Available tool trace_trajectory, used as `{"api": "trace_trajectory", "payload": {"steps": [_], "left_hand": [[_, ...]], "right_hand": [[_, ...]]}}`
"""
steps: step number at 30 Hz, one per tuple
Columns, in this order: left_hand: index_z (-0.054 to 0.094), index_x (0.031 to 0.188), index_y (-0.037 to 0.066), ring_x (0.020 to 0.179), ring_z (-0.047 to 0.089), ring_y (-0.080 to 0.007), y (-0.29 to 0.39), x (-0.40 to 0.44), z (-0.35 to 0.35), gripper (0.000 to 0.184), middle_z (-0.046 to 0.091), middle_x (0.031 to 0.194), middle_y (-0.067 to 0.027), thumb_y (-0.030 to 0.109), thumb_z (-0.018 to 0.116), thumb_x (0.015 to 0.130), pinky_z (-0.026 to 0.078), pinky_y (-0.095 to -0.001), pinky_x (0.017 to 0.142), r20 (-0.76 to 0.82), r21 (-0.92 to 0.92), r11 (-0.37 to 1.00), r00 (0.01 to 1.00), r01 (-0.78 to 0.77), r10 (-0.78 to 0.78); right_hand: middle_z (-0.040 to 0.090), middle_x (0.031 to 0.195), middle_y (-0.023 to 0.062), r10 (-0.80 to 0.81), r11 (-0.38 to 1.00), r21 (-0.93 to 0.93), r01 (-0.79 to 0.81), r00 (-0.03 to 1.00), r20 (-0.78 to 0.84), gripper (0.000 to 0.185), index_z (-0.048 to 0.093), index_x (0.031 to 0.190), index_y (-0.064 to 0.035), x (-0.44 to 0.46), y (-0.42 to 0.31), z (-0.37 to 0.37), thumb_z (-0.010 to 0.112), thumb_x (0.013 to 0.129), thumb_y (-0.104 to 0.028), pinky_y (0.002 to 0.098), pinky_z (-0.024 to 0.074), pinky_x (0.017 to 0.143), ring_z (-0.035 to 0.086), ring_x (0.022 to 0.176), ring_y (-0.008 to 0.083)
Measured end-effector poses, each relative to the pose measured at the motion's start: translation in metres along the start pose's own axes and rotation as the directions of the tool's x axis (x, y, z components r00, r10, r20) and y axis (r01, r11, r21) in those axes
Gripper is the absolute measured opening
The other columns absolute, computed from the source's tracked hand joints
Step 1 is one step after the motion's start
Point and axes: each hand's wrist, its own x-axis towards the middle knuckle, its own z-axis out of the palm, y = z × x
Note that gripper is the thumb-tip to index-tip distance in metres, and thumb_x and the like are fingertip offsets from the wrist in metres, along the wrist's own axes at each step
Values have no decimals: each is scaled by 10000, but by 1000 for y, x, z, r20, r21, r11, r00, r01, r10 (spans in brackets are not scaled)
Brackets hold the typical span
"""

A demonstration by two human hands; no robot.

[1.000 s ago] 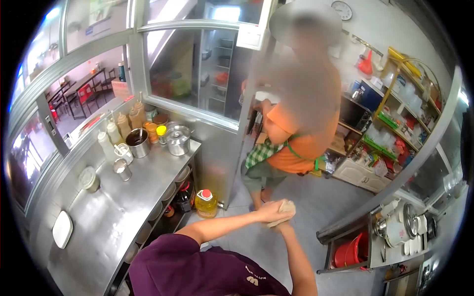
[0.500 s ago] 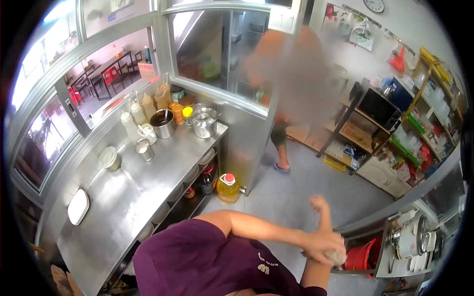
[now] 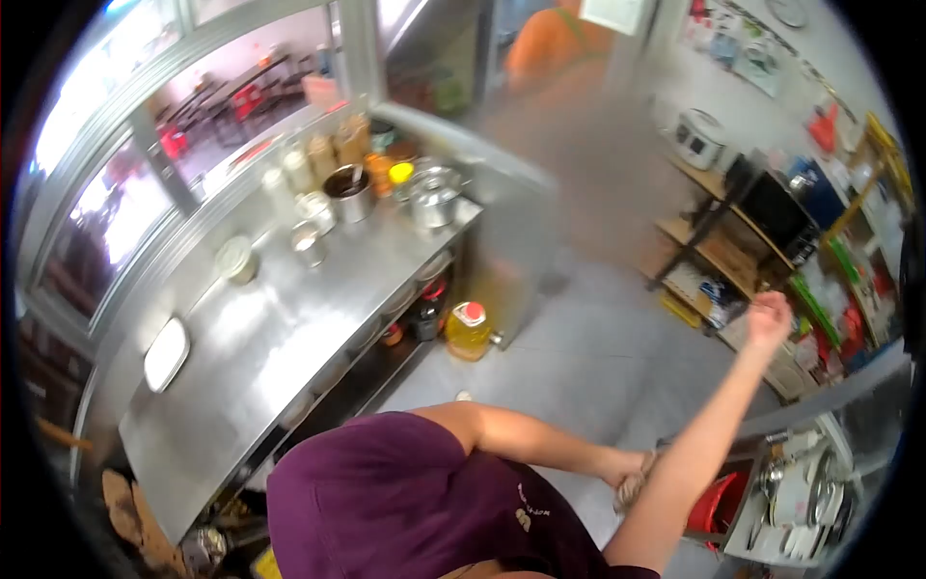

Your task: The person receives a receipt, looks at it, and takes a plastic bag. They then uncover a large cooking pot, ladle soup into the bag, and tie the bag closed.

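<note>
My left hand (image 3: 622, 469) is closed around a crumpled beige-grey cloth (image 3: 632, 492), held against the inner side of my right forearm, which partly hides it. My right arm reaches up and to the right, away from my body. At its end my right hand (image 3: 769, 318) is loosely curled into a fist, slightly blurred, with nothing visible in it. Behind that hand in the picture is a shelf unit (image 3: 730, 262) with a microwave.
A steel counter (image 3: 280, 328) on the left bears squeeze bottles, a lidded pot (image 3: 434, 198), a pot of dark sauce (image 3: 347, 196) and a white tray (image 3: 167, 355). An oil jug (image 3: 469, 331) stands on the floor. Another person (image 3: 550, 48) is beyond the partition. A red bucket (image 3: 712, 502) sits at right.
My right arm has stretched out up and to the right. My left hand with the cloth is now partly behind the right forearm. The view has shifted, and the other person has moved farther back.
</note>
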Motion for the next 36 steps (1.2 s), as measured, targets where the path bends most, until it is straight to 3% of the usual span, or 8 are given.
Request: {"api": "trace_trajectory", "payload": {"steps": [3,10,13,14,19,23,29,36], "left_hand": [[448,1210,49,1013,503,-103,7,-18,35,442,523,1159,-25,330,492,872,436,-311,843,-115,-162,977,981,138,-158],[559,1041,67,792,590,-207,126,-89,65,393,612,907,-66,330,619,755,480,-343,686,-454,830,546,705,114,544],[567,1044,147,776,597,-282,114,-91,69,452,614,883,-101,375,667,667,486,-370,663,87,975,-222,865,28,494],[569,1042,171,796,595,-298,112,-95,74,470,612,903,-113,387,677,640,484,-373,671,217,928,-361,921,-92,324],[589,1050,210,827,589,-312,157,-198,25,488,608,935,-125,436,645,621,468,-411,692,-644,626,-169,627,761,439],[582,1059,179,777,598,-336,176,-380,-35,525,624,869,-142,456,652,619,475,-417,691,-646,549,50,386,834,659],[435,1090,80,761,602,-336,316,-615,39,599,612,842,-173,474,634,684,468,-409,667,-249,82,669,-635,739,732],[455,1199,53,972,516,-337,490,-805,-43,578,513,1133,-178,290,637,705,405,-422,819,-14,-417,228,-257,880,966]], "right_hand": [[569,906,109,-50,978,-210,-14,954,-297,210,561,946,14,17,-21,-38,528,816,-148,356,451,811,531,845,218],[589,704,121,307,630,-473,-616,757,-577,171,556,761,-68,-107,180,-97,432,819,-172,334,460,465,565,570,232],[607,943,186,675,-325,-922,212,734,-69,297,564,1051,-42,-197,306,-26,497,780,-145,382,477,718,601,835,272],[571,1054,205,823,-276,-861,427,568,18,370,534,1131,-63,-229,344,-36,529,781,-185,401,429,843,540,998,316],[531,1123,163,815,48,-504,862,258,519,531,473,1193,-72,-323,386,-17,603,713,-258,514,265,970,496,1056,313],[476,1182,164,995,56,-683,729,13,95,575,409,1245,-51,-323,411,67,583,720,-209,490,270,974,435,1111,324],[446,1188,205,781,-70,-902,426,586,216,555,393,1224,-21,-311,461,-13,581,725,-178,462,327,925,433,1092,349],[462,1189,191,775,-632,-704,323,295,-560,587,387,1244,-28,-335,394,-7,564,751,-293,443,352,918,449,1084,354]]}}
